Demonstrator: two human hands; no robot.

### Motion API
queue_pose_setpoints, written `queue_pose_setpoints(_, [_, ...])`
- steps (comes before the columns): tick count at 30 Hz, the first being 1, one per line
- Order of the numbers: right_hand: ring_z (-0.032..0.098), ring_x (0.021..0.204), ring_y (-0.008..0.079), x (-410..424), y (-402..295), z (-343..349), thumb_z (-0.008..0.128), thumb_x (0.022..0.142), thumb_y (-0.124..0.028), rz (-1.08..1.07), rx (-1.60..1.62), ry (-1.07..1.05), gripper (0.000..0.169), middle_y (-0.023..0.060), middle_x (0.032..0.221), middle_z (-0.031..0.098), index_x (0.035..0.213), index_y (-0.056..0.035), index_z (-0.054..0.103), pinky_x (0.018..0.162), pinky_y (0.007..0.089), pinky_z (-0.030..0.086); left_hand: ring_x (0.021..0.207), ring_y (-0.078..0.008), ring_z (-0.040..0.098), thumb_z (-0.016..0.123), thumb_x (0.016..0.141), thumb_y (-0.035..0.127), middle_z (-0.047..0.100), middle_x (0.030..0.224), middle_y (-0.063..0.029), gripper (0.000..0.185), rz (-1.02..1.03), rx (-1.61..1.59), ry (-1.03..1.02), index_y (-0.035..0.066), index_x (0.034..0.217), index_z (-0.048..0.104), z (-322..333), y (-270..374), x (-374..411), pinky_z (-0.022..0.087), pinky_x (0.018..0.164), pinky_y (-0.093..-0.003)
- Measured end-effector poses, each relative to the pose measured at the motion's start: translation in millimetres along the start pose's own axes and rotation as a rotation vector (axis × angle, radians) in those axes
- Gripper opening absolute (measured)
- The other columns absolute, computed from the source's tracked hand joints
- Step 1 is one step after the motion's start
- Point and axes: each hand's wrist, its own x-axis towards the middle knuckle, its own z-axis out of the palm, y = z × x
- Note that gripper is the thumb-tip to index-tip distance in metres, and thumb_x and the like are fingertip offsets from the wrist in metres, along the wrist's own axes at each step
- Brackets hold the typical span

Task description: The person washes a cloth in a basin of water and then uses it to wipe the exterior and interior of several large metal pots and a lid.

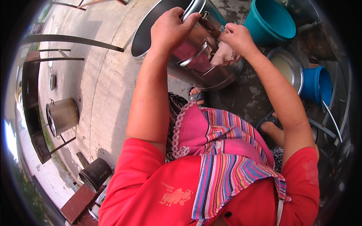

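Observation:
A large stainless steel pot point(181, 66) lies tilted before me, its round mouth facing the upper left. My left hand point(171, 29) grips its rim, thumb on the outer side and fingers over the edge. In my right hand point(237, 38) is a bunched pinkish cloth point(224, 55), which rests against the pot's outer wall. Between my hands the wall carries a metal latch point(208, 21) near the rim and a bent metal handle point(195, 55) lower down. The pot's base is close to my foot.
To the right are a teal bucket point(273, 21), a metal basin point(294, 67) of cloudy liquid and a blue bucket point(316, 84). A metal frame point(321, 124) stands beside them. On the left are a steel pot point(63, 115), a dark bucket point(97, 173) and a dark metal stand point(31, 104).

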Motion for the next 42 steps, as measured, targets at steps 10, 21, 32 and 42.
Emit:
queue_pose_setpoints(10, [0.06, 0.066, 0.0166, 9, 6, -16, 0.067, 0.071, -0.023, 0.008, -0.035, -0.218, 0.024, 0.0098, 0.071, 0.063, 0.079, -0.001, 0.064, 0.065, 0.0314, 0.05, 0.062, -0.0237, 0.056, 0.061, 0.082, 0.054, 0.058, 0.065, -0.0095, 0.05, 0.028, 0.048, -0.019, 0.005, 0.079, 0.06, 0, 3, -2, 0.044, 0.061, -0.0353])
queue_pose_setpoints(21, [0.063, 0.066, 0.0187, -2, 10, -1, 0.067, 0.075, -0.021, 0.056, 0.085, -0.023, 0.02, 0.0096, 0.074, 0.064, 0.083, -0.0028, 0.064, 0.061, 0.0331, 0.05, 0.061, -0.0234, 0.055, 0.061, 0.082, 0.055, 0.056, 0.063, -0.009, 0.051, 0.021, 0.055, -0.035, 0.004, 0.077, 0.059, 0, 0, -1, 0.043, 0.059, -0.0346])
queue_pose_setpoints(32, [0.055, 0.068, 0.0097, -4, 9, 11, 0.065, 0.082, -0.017, 0.128, 0.265, -0.056, 0.014, 0.0029, 0.075, 0.059, 0.082, -0.0075, 0.055, 0.06, 0.0258, 0.045, 0.058, -0.024, 0.051, 0.061, 0.083, 0.053, 0.053, 0.061, -0.01, 0.051, 0.016, 0.029, -0.012, 0.003, 0.074, 0.057, -3, -3, -1, 0.041, 0.058, -0.0353])
queue_pose_setpoints(42, [0.059, 0.069, 0.0139, -3, 3, 15, 0.066, 0.082, -0.017, 0.264, 0.515, -0.096, 0.016, 0.0061, 0.079, 0.061, 0.088, -0.0068, 0.055, 0.06, 0.0282, 0.048, 0.068, -0.0328, 0.061, 0.059, 0.08, 0.053, 0.061, 0.066, -0.0124, 0.049, 0.009, 0.051, -0.02, 0.005, 0.075, 0.059, -5, -5, -1, 0.047, 0.061, -0.0409])
